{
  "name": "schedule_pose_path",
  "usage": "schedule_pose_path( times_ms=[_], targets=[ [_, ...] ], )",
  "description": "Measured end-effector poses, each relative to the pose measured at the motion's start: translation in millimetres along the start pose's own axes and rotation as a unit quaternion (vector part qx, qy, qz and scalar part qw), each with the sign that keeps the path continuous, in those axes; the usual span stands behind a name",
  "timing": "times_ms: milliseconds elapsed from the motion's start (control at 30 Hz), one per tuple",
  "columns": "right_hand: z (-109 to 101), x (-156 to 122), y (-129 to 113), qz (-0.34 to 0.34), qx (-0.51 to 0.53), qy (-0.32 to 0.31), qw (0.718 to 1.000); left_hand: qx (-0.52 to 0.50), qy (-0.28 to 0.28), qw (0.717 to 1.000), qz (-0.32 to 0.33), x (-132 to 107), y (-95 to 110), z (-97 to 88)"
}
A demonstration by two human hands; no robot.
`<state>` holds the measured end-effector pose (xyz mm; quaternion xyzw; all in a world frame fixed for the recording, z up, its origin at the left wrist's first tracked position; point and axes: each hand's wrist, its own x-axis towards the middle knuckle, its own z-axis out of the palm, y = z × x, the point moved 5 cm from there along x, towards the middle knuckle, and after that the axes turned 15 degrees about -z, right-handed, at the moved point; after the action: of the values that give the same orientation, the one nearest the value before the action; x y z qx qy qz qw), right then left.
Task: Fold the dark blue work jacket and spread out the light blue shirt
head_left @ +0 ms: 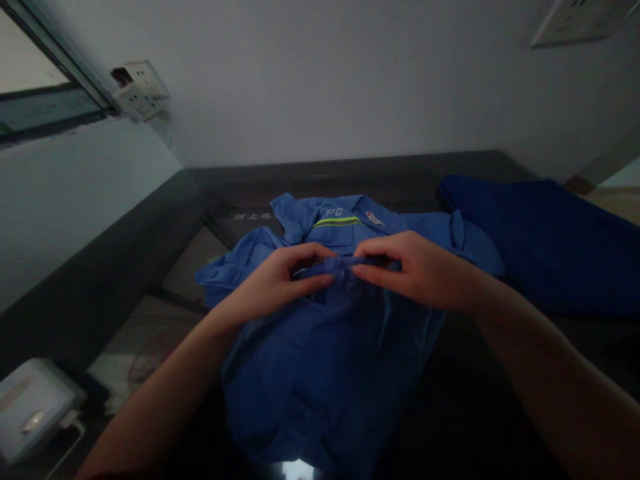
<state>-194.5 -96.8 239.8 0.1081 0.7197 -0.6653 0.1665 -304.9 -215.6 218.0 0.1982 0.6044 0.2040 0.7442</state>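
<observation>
A blue work shirt point(330, 360) with a yellow-green stripe and white "PC" letters near its collar lies spread on a dark surface point(465, 400) in front of me. My left hand point(277, 283) and my right hand point(417, 270) meet over the shirt's middle. Both are closed in a pinch on a raised fold of the shirt's front edge, fingertips almost touching. What lies between the fingertips beyond the cloth is too small to make out.
A darker blue garment point(550, 233) lies at the right. A white device point(33, 407) with a cable sits at the lower left. White wall sockets point(137, 90) hang at the upper left, another socket plate point(575, 20) at the upper right. Walls close in behind and to the left.
</observation>
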Motion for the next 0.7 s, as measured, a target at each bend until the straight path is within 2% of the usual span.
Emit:
schedule_pose_path(
  times_ms=[267, 600, 700],
  targets=[
    [4.9, 1.0, -1.2, -0.007, -0.007, 0.006, 1.000, 0.015, 0.006, 1.000, -0.014, -2.3, 6.6, 1.6],
    [8.8, 0.0, -2.5, 0.002, -0.013, -0.003, 1.000, 0.095, 0.079, 0.992, 0.007, -1.0, 7.1, 5.8],
    [7.8, 0.5, -4.4, -0.005, -0.002, 0.001, 1.000, 0.109, 0.076, 0.991, 0.012, -1.2, 6.4, 5.3]
  ],
)
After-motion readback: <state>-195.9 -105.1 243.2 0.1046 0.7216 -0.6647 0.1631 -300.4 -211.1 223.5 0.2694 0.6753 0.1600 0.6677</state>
